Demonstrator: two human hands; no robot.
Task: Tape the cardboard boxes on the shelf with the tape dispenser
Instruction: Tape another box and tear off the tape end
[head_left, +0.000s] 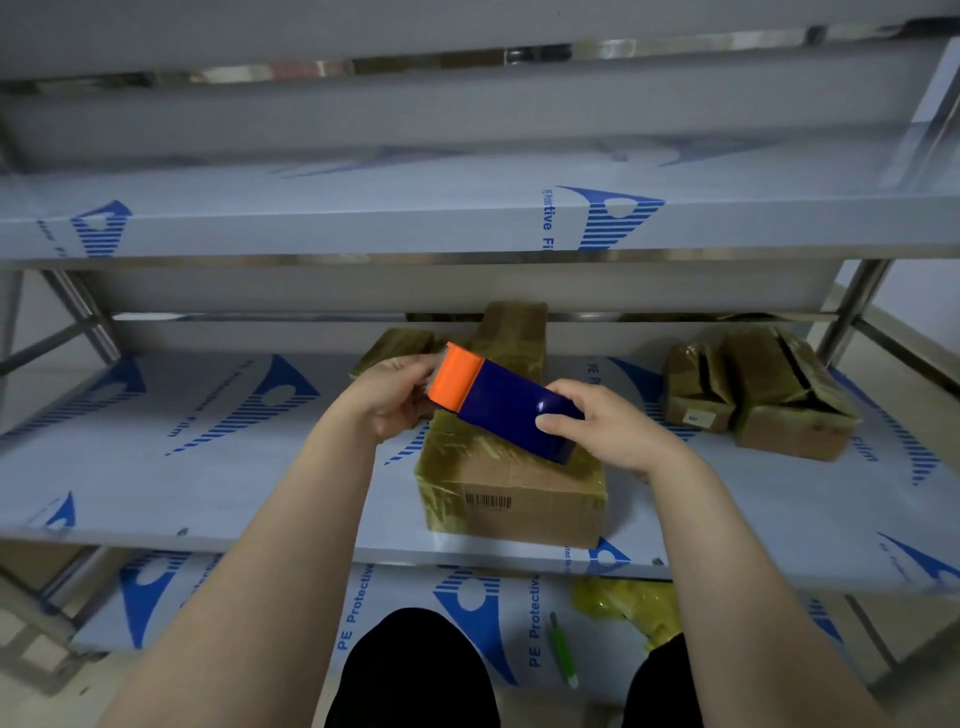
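I hold a tape dispenser (506, 400), dark blue with an orange front end, above a cardboard box (511, 488) on the middle shelf (208, 467). My right hand (602, 423) grips the blue rear end. My left hand (389, 397) holds the orange end, fingers curled at its tip. The box below is wrapped in yellowish tape and shows a barcode on its near side. Behind it stand a tall taped box (514, 335) and a small one (392, 348). Two more boxes (698, 387) (789, 397) sit at the right of the shelf.
An upper shelf (363, 223) overhangs the work area. On the bottom shelf lie a green-handled tool (563, 649) and a crumpled wad of yellow tape (631, 605). Steel posts (852, 306) frame the rack. My dark-clothed knees (415, 675) are at the bottom edge.
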